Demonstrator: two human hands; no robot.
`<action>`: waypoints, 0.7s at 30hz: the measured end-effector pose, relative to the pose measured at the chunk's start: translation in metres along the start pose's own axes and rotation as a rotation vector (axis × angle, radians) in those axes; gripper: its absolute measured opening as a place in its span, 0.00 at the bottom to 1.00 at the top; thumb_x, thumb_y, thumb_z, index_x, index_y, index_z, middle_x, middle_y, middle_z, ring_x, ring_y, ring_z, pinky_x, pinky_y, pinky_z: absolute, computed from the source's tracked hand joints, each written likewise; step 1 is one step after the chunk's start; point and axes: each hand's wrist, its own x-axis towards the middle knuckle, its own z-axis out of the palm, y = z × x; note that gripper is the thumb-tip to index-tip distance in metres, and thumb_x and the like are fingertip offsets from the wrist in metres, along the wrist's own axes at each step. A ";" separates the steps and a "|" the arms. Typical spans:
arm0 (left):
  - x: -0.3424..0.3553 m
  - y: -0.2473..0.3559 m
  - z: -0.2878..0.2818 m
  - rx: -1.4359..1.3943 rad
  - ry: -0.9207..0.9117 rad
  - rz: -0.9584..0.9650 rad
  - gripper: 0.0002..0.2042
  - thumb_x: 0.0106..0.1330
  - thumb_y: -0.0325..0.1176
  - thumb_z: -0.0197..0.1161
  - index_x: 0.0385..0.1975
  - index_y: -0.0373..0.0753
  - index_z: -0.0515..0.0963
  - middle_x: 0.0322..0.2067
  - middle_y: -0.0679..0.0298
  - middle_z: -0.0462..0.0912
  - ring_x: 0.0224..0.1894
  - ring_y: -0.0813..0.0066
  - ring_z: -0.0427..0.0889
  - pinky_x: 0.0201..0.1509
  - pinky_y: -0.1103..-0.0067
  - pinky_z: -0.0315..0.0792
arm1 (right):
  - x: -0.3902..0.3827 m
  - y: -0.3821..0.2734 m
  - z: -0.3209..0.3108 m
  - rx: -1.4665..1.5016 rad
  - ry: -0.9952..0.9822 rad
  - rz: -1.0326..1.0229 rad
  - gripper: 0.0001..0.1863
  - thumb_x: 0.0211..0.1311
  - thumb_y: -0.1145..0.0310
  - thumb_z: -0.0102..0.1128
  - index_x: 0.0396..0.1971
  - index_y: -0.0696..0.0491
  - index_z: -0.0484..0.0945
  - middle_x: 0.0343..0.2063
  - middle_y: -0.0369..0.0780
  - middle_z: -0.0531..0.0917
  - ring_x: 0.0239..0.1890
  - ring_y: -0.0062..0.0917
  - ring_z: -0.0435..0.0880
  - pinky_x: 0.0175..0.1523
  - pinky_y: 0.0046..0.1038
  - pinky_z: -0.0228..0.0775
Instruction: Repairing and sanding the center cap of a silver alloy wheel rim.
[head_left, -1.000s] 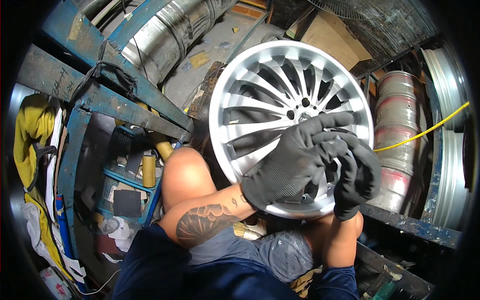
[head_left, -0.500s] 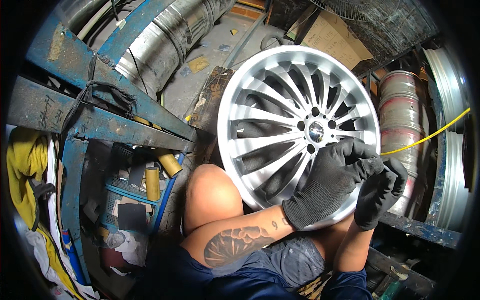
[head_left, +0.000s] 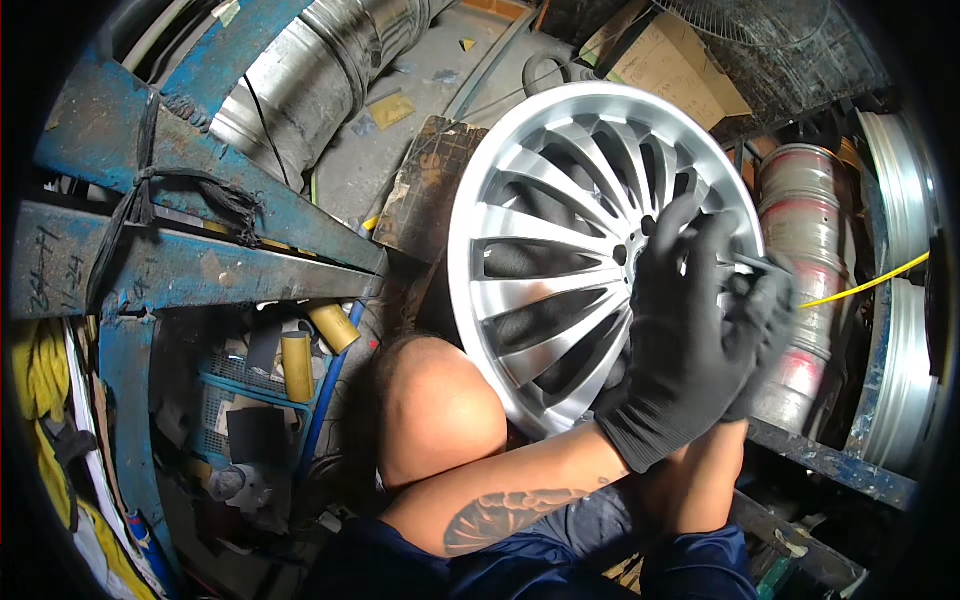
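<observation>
A blue frame [head_left: 200,270] filled the left side. The wheel [head_left: 560,287], silver and many-spoked, stood tilted before the person, its rim just beside the left knee [head_left: 440,410] and its right side partly hidden by the hands. Past it at upper left lay a metal drum [head_left: 300,80]; to its right was a metal stack [head_left: 800,230] marked with red, with silver rims [head_left: 900,350] farther right. A cardboard sheet [head_left: 675,75] lay beyond the wheel's top edge.

Under the frame sat a blue basket [head_left: 255,384]. The left hand [head_left: 690,340], in a black glove, was raised over the wheel's right side, its fingers bent upward and slightly spread near the hub. The right hand [head_left: 770,320], gloved alike, was just behind it, blurred and partly covered, its fingers curled; whether either hand held anything, or touched the wheel, could not be told.

A black sheet [head_left: 257,435] and two yellow tubes [head_left: 297,367] lay at the basket. A thin yellow cord [head_left: 870,283] crossed the stack.
</observation>
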 end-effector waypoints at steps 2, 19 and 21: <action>0.000 0.006 0.003 -0.007 -0.186 0.144 0.21 0.62 0.32 0.63 0.56 0.36 0.73 0.57 0.48 0.70 0.54 0.53 0.73 0.58 0.63 0.68 | -0.016 0.089 0.036 0.094 -0.061 0.127 0.15 0.73 0.67 0.52 0.56 0.57 0.73 0.48 0.41 0.81 0.48 0.24 0.81 0.53 0.23 0.74; -0.032 0.009 0.009 -0.034 -0.590 -0.121 0.29 0.57 0.34 0.64 0.59 0.31 0.67 0.50 0.47 0.68 0.46 0.50 0.76 0.48 0.60 0.71 | -0.003 0.049 0.199 -0.355 -0.439 -0.265 0.05 0.63 0.67 0.63 0.33 0.51 0.78 0.23 0.47 0.82 0.29 0.47 0.83 0.34 0.46 0.72; -0.035 0.010 0.010 -0.058 -0.576 -0.118 0.29 0.57 0.34 0.64 0.60 0.31 0.67 0.51 0.47 0.68 0.46 0.50 0.76 0.49 0.60 0.71 | -0.002 0.048 0.201 -0.371 -0.463 -0.238 0.05 0.63 0.66 0.63 0.33 0.51 0.78 0.22 0.47 0.82 0.28 0.47 0.83 0.33 0.46 0.72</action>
